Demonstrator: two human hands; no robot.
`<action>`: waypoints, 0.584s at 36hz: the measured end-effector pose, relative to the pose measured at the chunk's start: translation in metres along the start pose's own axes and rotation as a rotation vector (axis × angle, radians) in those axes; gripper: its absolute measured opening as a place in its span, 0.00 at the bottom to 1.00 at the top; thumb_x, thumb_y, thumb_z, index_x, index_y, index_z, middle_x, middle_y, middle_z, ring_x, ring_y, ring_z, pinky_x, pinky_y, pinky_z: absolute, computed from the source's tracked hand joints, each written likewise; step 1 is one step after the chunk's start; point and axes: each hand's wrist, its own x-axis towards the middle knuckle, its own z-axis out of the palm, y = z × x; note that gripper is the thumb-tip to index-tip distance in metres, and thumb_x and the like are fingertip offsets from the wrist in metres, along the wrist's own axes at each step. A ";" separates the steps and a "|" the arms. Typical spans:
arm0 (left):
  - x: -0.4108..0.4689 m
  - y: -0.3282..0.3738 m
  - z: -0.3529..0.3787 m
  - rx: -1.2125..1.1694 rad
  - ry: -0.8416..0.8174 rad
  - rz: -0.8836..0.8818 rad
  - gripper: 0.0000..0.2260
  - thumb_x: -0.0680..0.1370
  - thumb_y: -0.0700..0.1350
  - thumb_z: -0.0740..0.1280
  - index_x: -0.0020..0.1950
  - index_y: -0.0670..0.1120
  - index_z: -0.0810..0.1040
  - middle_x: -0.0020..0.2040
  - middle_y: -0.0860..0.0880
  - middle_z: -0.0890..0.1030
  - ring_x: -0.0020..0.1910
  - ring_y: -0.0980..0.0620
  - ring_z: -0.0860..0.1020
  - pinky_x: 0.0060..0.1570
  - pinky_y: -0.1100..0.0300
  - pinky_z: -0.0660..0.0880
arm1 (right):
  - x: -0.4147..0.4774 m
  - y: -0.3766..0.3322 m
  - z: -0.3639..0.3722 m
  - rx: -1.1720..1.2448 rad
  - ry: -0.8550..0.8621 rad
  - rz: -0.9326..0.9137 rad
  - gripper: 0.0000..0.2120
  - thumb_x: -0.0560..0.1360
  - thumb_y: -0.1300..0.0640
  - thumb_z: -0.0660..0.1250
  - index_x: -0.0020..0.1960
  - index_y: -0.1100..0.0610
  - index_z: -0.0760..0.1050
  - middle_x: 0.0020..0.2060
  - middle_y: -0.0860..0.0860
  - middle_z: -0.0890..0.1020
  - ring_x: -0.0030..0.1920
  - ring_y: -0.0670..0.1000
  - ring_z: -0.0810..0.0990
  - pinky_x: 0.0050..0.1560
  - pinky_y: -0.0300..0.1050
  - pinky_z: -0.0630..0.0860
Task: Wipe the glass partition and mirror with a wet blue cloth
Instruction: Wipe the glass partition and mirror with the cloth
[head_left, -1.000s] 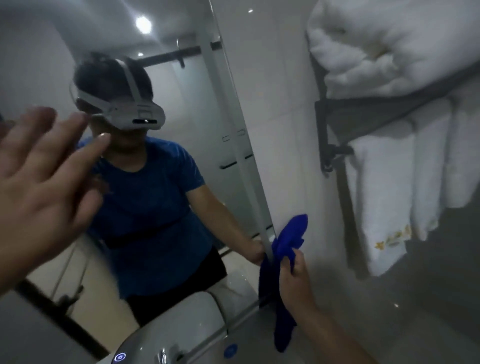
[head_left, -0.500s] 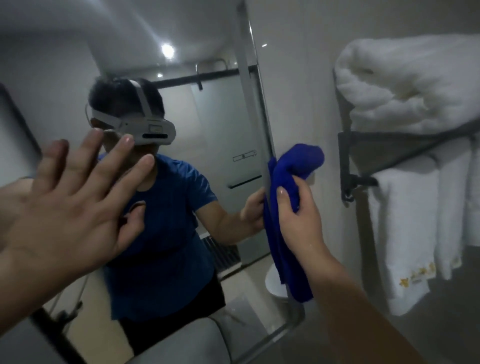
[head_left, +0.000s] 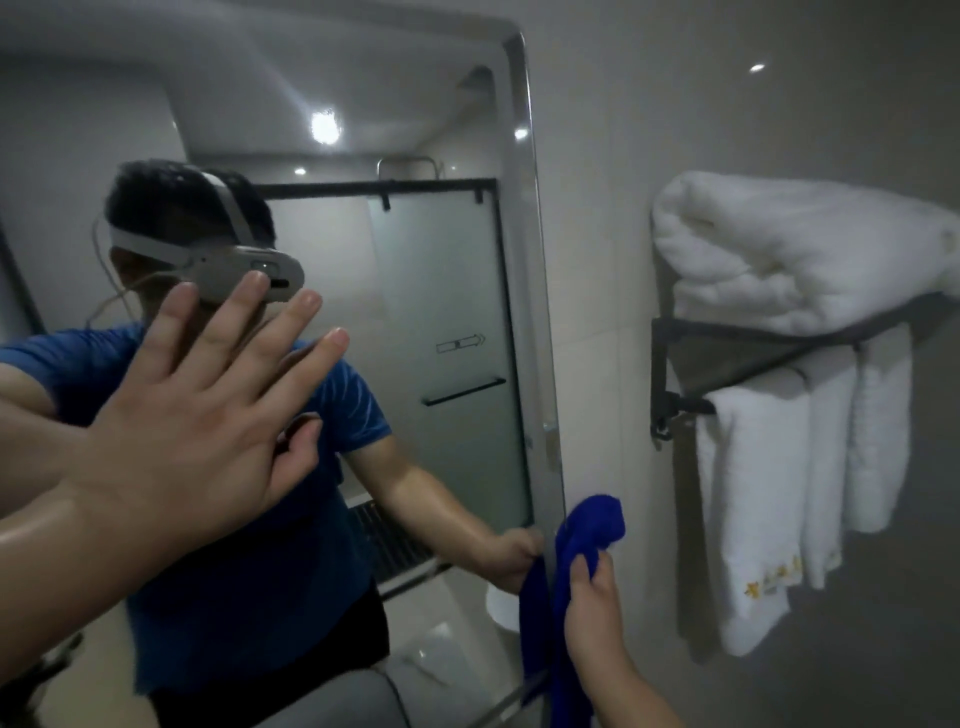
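Right grip (head_left: 597, 597) clutches blue cloth (head_left: 589, 525).

Left hand (head_left: 208, 421): raised, open flat, fingers (head_left: 244, 317) spread and pointing up-right, thumb out to the side, forearm coming in from lower left. Right hand (head_left: 592, 608): lower right, fingers curled closed in a grip, wrist straight, forearm rising from the bottom edge.

One head-worn view faces the mirror (head_left: 363, 260) closely, angled slightly down.
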 end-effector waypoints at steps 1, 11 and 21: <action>-0.001 0.000 0.001 0.002 0.004 0.001 0.33 0.80 0.55 0.62 0.84 0.46 0.67 0.86 0.39 0.62 0.85 0.33 0.58 0.77 0.26 0.60 | -0.001 -0.009 -0.001 -0.025 0.002 -0.032 0.16 0.89 0.53 0.55 0.76 0.48 0.68 0.65 0.53 0.80 0.62 0.56 0.79 0.66 0.52 0.73; -0.003 -0.001 0.000 0.006 -0.007 0.000 0.33 0.81 0.56 0.62 0.85 0.46 0.65 0.86 0.39 0.61 0.85 0.33 0.57 0.79 0.27 0.57 | 0.037 -0.293 0.016 -0.056 0.026 -0.571 0.10 0.87 0.52 0.58 0.68 0.51 0.69 0.62 0.56 0.80 0.52 0.53 0.81 0.52 0.42 0.73; -0.001 -0.001 -0.004 -0.019 -0.027 -0.017 0.33 0.80 0.55 0.64 0.85 0.48 0.66 0.86 0.40 0.62 0.85 0.34 0.58 0.80 0.28 0.58 | 0.012 -0.358 0.014 -0.128 0.047 -0.663 0.11 0.89 0.52 0.56 0.69 0.53 0.65 0.46 0.45 0.74 0.41 0.45 0.75 0.43 0.35 0.70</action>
